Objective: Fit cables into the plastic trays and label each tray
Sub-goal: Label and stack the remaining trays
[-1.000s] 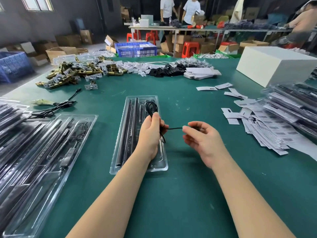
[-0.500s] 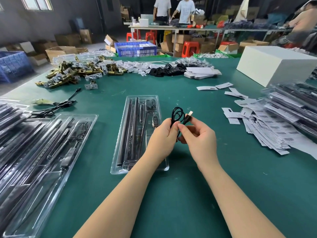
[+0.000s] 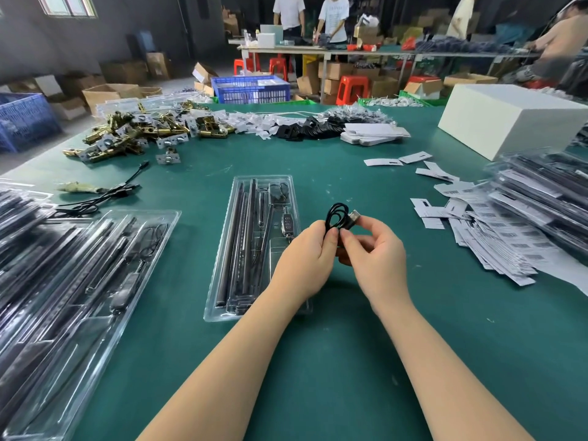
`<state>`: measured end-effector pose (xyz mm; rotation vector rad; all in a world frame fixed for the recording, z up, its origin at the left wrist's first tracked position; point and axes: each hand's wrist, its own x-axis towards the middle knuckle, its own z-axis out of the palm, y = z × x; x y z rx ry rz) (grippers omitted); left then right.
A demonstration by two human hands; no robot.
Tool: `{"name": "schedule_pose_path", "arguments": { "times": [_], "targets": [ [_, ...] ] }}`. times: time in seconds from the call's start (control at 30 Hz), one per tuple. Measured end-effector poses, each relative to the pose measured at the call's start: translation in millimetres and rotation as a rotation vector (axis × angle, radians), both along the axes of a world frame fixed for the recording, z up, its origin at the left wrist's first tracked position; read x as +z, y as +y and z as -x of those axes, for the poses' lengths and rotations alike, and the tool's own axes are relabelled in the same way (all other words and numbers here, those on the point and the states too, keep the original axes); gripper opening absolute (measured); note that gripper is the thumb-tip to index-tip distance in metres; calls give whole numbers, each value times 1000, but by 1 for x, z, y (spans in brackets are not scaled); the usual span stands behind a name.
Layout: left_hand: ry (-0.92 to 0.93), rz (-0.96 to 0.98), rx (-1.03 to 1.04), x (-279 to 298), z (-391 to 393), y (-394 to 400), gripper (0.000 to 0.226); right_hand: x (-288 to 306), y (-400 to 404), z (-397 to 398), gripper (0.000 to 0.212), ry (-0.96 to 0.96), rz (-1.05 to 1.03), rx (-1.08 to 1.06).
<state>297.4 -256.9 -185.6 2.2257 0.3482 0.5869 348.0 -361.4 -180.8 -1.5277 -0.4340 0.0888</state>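
Note:
A clear plastic tray [image 3: 222,275] lies lengthwise on the green table, holding black rods and a small controller with buttons [image 3: 288,225]. Just right of it, both hands meet over the table. My left hand [image 3: 307,259] pinches the base of a small coiled black cable [image 3: 335,216]. My right hand [image 3: 375,249] grips the same cable at its silver USB plug [image 3: 353,215]. The coil stands up above my fingertips, outside the tray.
Filled trays [image 3: 73,275] are stacked at the left, more [image 3: 541,198] at the right over a heap of barcode labels [image 3: 496,237]. A loose black cable [image 3: 105,195], brass hardware [image 3: 133,132] and a white box [image 3: 509,119] lie farther back. People stand at a far table.
A second ago the cable was stretched between my hands over the tray. It is now wound into a small coil, and both hands have come together right of the tray.

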Motion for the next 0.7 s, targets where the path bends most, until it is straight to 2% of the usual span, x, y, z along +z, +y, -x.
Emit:
{"name": "schedule_pose_path", "arguments": {
  "times": [0.17,0.37,0.43,0.57,0.63,0.7],
  "targets": [
    [-47,-27,-7,-2,-1,1,19,2,-2,-2,24,80,-16,94],
    [-123,-48,-5,-1,1,0,17,3,-5,-5,31,-3,55,130],
    [-89,-57,17,1,2,-2,16,5,-7,-5,37,-162,162,95],
    [29,-200,97,5,4,-7,24,8,-10,0,58,-784,451,-154],
    [53,-235,83,8,5,-5,25,11,-11,-4,57,-1070,550,-137],
    [85,-221,37,13,5,-1,23,12,-13,-11,53,-1159,620,-63]
  ]
}}
